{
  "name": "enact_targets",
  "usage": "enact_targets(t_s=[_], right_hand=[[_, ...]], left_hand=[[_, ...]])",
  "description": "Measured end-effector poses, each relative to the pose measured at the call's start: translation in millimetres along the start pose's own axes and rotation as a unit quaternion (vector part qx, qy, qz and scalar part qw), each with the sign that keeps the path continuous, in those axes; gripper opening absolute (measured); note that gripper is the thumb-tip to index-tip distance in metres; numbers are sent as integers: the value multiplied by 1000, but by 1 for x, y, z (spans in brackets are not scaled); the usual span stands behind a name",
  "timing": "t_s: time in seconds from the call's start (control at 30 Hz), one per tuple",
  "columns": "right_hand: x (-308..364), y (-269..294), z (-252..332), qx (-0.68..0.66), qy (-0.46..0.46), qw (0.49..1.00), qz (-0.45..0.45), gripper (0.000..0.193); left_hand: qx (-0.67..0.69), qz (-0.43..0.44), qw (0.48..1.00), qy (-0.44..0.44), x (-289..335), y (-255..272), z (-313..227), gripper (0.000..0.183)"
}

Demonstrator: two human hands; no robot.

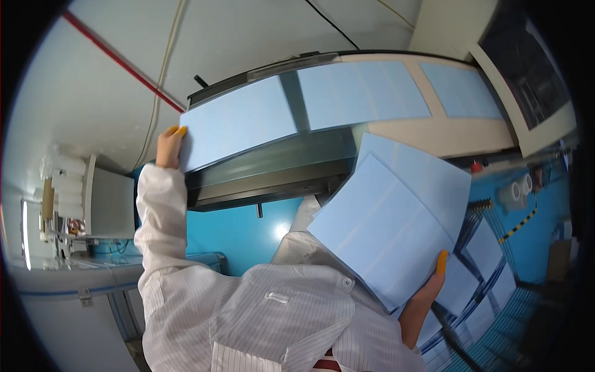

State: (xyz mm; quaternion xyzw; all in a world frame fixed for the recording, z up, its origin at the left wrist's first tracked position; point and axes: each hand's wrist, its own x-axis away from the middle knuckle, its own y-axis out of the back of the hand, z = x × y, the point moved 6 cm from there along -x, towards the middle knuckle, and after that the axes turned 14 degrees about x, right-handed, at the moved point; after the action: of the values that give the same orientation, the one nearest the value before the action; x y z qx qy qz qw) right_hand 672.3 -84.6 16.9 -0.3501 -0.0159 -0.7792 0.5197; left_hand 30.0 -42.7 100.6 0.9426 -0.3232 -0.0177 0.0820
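Observation:
My left hand [168, 147], with yellow finger cots on its fingertips, pinches the left edge of a light-blue rectangular sheet [238, 124] at the near end of a conveyor. In my right hand [421, 304] are at least two more light-blue sheets [390, 229], fanned apart and tilted in front of my body. A yellow cot covers the thumb of that hand; its other fingers are hidden beneath the sheets. Farther along the belt lie a second light-blue sheet [362, 93] and a third sheet [462, 91], close to the machine housing.
The conveyor's belt [458, 136] runs right to a pale machine housing [527, 80] with a dark window. A wire rack [496, 310] holding several light-blue sheets stands at lower right. A white cabinet [108, 198] is on the left. The floor [238, 232] is blue.

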Motion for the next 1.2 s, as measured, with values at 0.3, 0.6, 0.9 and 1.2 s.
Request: enact_targets(t_s=[0.3,0.6,0.9,1.2], right_hand=[[-1,4,1,8,23,1000,-1,43],[-8,6,5,-21,23,1000,-1,41],[-15,7,-3,-51,-2,999,-8,38],[-10,12,0,-43,-5,999,-8,38]], left_hand=[[-50,30,994,-95,-13,-58,-10,38],[-369,242,832,-335,68,-74,-32,71],[-364,241,833,-340,96,-117,-39,71],[-404,227,797,-388,118,-168,-51,68]])
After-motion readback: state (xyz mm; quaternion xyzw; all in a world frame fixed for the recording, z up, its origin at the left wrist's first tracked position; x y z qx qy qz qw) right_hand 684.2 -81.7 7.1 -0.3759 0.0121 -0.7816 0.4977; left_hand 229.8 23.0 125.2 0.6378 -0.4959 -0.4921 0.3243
